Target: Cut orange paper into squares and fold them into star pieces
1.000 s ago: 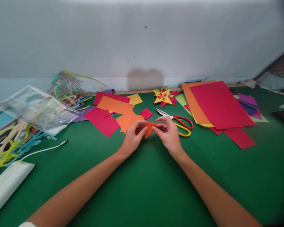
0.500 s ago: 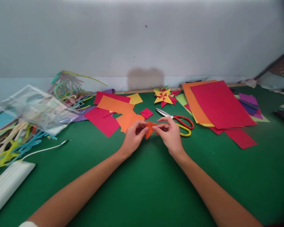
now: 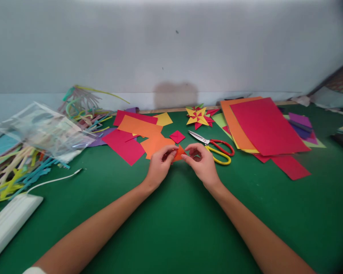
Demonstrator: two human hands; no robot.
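A small piece of folded orange paper (image 3: 179, 153) is held just above the green table. My left hand (image 3: 161, 161) pinches it from the left, thumb toward me and partly covering it. At its right corner, the thumb of my right hand (image 3: 201, 161) touches the paper, with the fingers curled behind. Just beyond the fingers lies a folded red paper square (image 3: 177, 136). Scissors (image 3: 217, 146) with one red and one yellow handle rest partly behind my right hand, their blades apart a little.
Red and orange sheets (image 3: 268, 125) are stacked on the right. A layered paper star (image 3: 199, 115) lies near the wall. Loose orange paper (image 3: 140, 125) and a magenta sheet (image 3: 124, 146) spread left of centre. A plastic bag (image 3: 51, 129), pipe cleaners (image 3: 20, 171) and a white power strip (image 3: 14, 213) fill the left.
The orange paper has turned in my fingers; its downward point no longer shows and its tip now points up. My right hand has shifted slightly left.
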